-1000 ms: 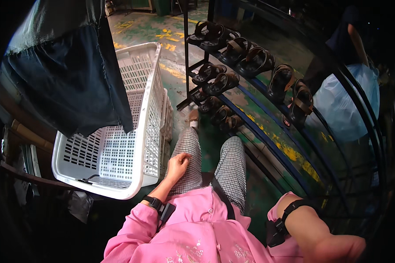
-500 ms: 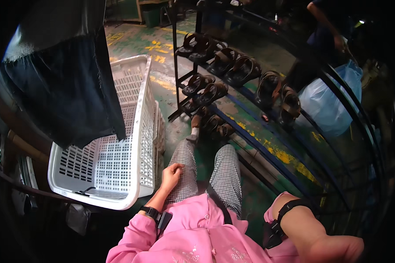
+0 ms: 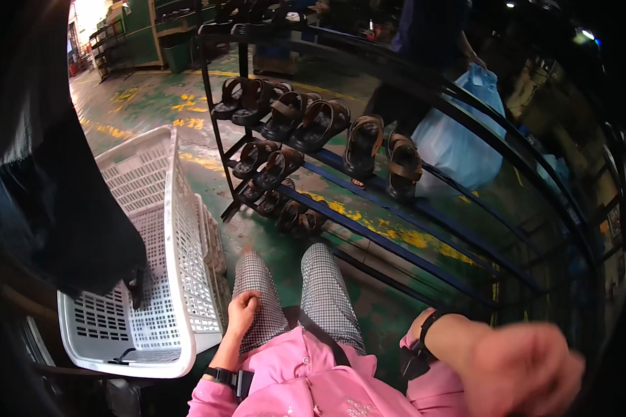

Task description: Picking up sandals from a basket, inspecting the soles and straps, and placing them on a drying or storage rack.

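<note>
My left hand (image 3: 243, 311) hangs over my left thigh, its fingers curled in; nothing shows in them. At the lower right my right hand (image 3: 528, 368) is raised close to the camera, smeared by motion, and its fingers cannot be made out. Straps with small dark devices sit on both my wrists. Ahead stands a dark metal rack (image 3: 396, 191) with sandals on its tiers. A pair of brown-strapped sandals (image 3: 364, 142) is on its upper tier, beside several others. Neither hand touches the rack.
To my left stands a white perforated plastic basket (image 3: 174, 250), with dark cloth (image 3: 62, 201) hanging over it. Beyond the rack another person's hand (image 3: 474, 59) is at the top of a pale blue plastic bag (image 3: 466, 132). A green bin (image 3: 177, 57) stands farther back.
My view has swung right and up, so the rack and basket sit farther left. My right hand has come nearer the camera. The left hand stays by my thigh.
</note>
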